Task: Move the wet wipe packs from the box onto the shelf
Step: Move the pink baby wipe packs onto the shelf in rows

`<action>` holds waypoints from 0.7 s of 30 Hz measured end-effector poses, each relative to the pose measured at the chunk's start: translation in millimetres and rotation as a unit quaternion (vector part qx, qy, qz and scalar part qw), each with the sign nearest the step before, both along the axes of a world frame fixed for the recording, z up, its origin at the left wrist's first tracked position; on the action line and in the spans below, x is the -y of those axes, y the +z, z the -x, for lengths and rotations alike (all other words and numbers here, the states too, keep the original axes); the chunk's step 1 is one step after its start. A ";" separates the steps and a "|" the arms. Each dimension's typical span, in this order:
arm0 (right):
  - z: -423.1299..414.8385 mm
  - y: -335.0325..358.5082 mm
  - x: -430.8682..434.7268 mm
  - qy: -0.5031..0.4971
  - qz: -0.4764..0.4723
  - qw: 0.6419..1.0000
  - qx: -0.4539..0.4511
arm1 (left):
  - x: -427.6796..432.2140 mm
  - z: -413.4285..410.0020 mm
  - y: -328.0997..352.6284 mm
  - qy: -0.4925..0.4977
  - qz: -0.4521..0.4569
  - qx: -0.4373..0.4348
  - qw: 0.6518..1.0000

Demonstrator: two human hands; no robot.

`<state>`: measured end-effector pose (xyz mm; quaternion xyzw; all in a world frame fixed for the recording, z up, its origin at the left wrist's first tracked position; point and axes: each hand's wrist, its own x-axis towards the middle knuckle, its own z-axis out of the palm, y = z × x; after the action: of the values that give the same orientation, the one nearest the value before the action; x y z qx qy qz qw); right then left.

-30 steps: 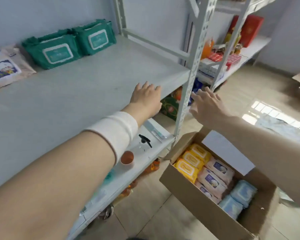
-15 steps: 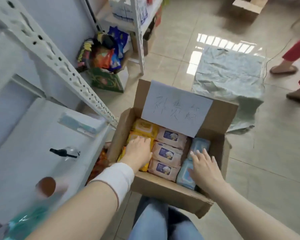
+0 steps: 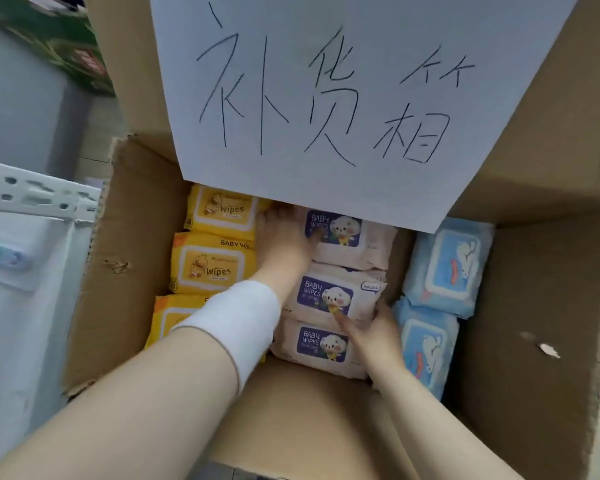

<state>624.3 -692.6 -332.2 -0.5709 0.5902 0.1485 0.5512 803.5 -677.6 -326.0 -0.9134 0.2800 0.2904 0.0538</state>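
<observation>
Plainly the step in hand is lifting packs out of the box (image 3: 136, 237), where all of them lie flat in three columns: yellow packs (image 3: 208, 265) on the left, pink in the middle, blue packs (image 3: 447, 265) on the right. The right hand (image 3: 374, 334) pinches the middle pink pack (image 3: 326, 296), thumb on its label and fingers pushed down its right edge against the blue column. The left hand (image 3: 284, 237) lays its thumb on the far pink pack (image 3: 354, 237). Its fingers run into the gap beside the yellow column and under the paper sign (image 3: 326, 98), so I cannot tell whether they are curled round the pack. To do this well, I judge each hand should get its fingers fully under its pack before pulling, since soft wrappers sag and slip. Lift straight up, clear of the sign's hanging edge, then swing left to the shelf (image 3: 32, 323), which stands just beside the box.
</observation>
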 end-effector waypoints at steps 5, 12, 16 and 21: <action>-12.5 -4.5 -15.5 -0.069 -0.012 0.997 -0.028 | 15.0 -0.7 -18.7 0.087 -0.015 -0.030 0.996; 1.1 15.1 -19.8 -0.167 -0.112 0.979 0.006 | 20.7 -6.0 -13.1 0.203 0.105 -0.055 0.972; 23.4 27.8 -17.7 -0.180 -0.150 0.972 0.012 | 20.2 -0.7 -12.8 0.228 0.089 -0.154 0.957; 55.6 40.6 -4.9 -0.180 -0.171 0.968 0.032 | 19.5 16.1 -11.0 0.260 0.120 -0.212 0.934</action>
<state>568.7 -687.7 -291.6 -0.3569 0.6313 0.1273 0.6767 787.3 -697.1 -337.0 -0.8711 0.0703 0.4455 -0.1943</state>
